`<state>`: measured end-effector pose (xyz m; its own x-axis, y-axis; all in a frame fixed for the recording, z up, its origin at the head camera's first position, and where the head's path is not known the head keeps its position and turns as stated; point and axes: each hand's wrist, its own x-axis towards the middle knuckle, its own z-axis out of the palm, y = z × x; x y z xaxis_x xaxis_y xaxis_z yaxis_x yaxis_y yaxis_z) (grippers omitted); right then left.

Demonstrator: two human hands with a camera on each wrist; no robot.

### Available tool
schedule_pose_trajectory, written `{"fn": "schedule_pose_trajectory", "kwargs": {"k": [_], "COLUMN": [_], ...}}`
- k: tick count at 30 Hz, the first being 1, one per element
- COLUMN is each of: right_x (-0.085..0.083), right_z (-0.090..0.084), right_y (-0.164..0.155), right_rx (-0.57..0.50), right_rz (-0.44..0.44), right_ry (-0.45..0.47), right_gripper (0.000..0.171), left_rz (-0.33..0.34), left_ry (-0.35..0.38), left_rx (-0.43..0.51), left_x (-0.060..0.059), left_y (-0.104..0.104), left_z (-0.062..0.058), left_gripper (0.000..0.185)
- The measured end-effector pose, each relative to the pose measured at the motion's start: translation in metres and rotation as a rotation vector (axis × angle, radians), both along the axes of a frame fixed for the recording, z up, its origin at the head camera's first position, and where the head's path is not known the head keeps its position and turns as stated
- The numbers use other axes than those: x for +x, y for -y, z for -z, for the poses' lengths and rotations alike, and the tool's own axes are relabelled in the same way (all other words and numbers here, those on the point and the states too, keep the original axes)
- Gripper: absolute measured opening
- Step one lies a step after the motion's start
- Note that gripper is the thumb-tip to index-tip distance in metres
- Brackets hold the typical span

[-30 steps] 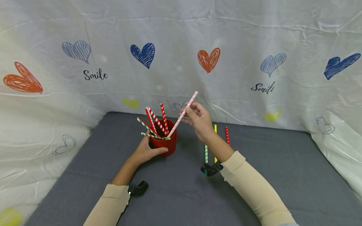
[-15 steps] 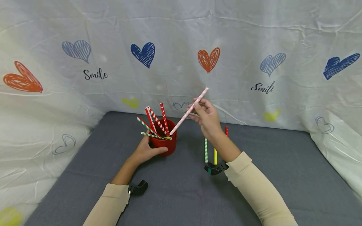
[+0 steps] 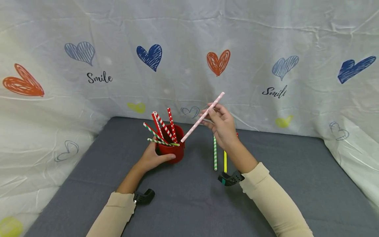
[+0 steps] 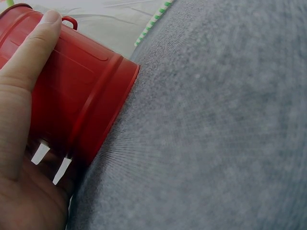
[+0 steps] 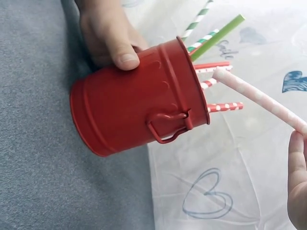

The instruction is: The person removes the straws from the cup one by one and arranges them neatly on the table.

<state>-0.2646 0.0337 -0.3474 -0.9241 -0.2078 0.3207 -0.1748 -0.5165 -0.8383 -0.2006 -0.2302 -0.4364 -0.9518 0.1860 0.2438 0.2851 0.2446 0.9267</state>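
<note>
My left hand (image 3: 154,158) is wrapped round the near side of the red tin cup (image 3: 171,148), thumb across its front, holding it upright on the grey mat (image 3: 183,204). The cup is my landmark. Just right of it and a little higher, my right hand (image 3: 222,126) pinches the pink straw (image 3: 202,118) between thumb and fingertips, the other fingers loosely curled. The straw's long axis slants from upper right down to lower left; its low tip sits right at the cup's right rim, clear of the inside as far as I can judge. So my right hand is the nearer one to the straw. It's pale pink with white dots, straight and uncrushed. Beyond the rim, red-white and green-white straws (image 3: 161,130) fan out leftward. Right of the cup, a green striped straw (image 3: 215,153) and a yellow straw (image 3: 225,163) lie flat.
</note>
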Motion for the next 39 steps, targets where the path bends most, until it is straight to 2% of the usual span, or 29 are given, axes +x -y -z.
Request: {"fn": "schedule_pose_trajectory", "kwargs": {"k": [11, 18, 25, 27, 33, 39], "right_x": [0.006, 0.008, 0.010, 0.010, 0.011, 0.010], "right_z": [0.006, 0.012, 0.016, 0.017, 0.021, 0.027], "right_y": [-0.011, -0.020, -0.030, -0.033, -0.041, -0.049], "right_rx": [0.036, 0.039, 0.076, 0.092, 0.120, 0.125], "right_rz": [0.012, 0.003, 0.035, 0.048, 0.074, 0.085], "right_ry": [0.003, 0.006, 0.021, 0.021, 0.026, 0.040], "right_gripper": [0.017, 0.018, 0.018, 0.018, 0.016, 0.016], "left_rz": [0.010, -0.005, -0.017, -0.013, -0.003, -0.002], "left_ry": [-0.004, -0.014, 0.001, 0.007, 0.024, 0.025], "left_rx": [-0.003, 0.000, -0.010, -0.012, -0.009, -0.009], "left_x": [-0.001, -0.015, -0.018, -0.015, 0.000, 0.001], "left_y": [0.001, 0.007, 0.010, 0.008, 0.000, 0.001], "left_z": [0.001, 0.028, 0.034, 0.029, 0.001, 0.000], "left_gripper": [0.089, 0.094, 0.094, 0.095, 0.091, 0.093]}}
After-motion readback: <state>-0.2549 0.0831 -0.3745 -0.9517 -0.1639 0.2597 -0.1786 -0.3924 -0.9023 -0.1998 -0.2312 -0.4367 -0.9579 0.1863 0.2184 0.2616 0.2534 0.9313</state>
